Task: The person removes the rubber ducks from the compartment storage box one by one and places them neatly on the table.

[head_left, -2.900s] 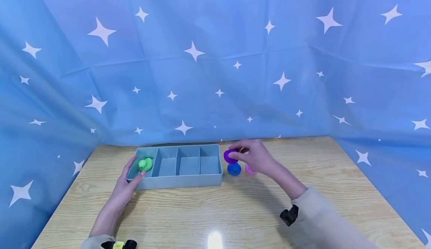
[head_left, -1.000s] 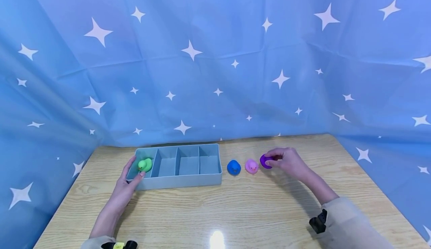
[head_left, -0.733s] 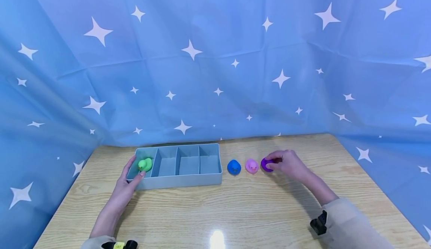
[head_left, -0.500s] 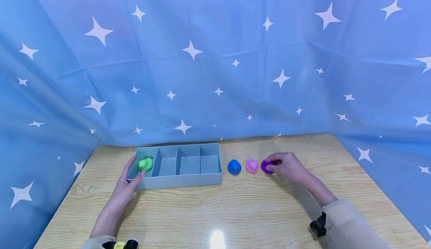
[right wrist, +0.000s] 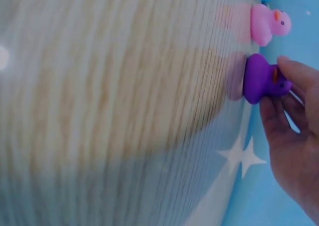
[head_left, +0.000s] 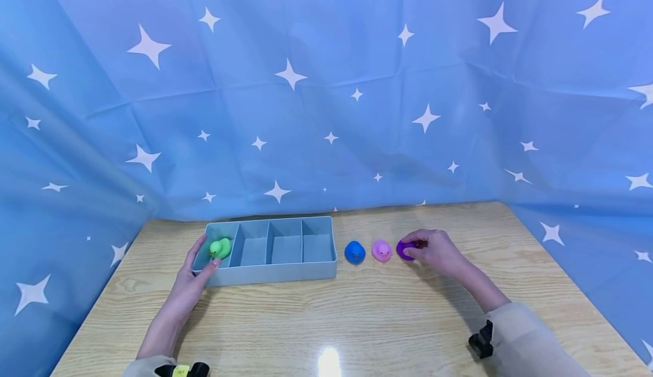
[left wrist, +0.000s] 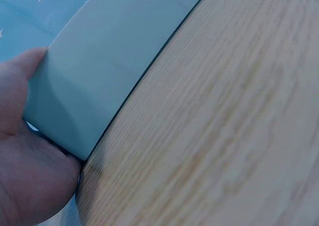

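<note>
Three small ducks stand in a row on the worktop (head_left: 357, 314) in the head view: a blue duck (head_left: 354, 252), a pink duck (head_left: 381, 250) and a purple duck (head_left: 405, 249), the last with the right hand (head_left: 439, 252) curled about it. The step in hand looks like setting the purple duck down at the row's right end (it seems to sit on the wood already), so next would be loosening the fingers without tipping it against the pink duck just beside it. The left hand (head_left: 196, 269) rests on the left end of the divided tray (head_left: 275, 275), whose leftmost compartment holds a green duck (head_left: 220, 248); the other three compartments show nothing.

Left wrist view: the palm (left wrist: 30, 171) and thumb lie flat against the tray's corner (left wrist: 99, 76), steadying rather than clasping.

Right wrist view: fingertips (right wrist: 291, 69) pinch the purple duck (right wrist: 261, 79) about its head, base on the wood. Nothing blocks the hand's way back.
</note>
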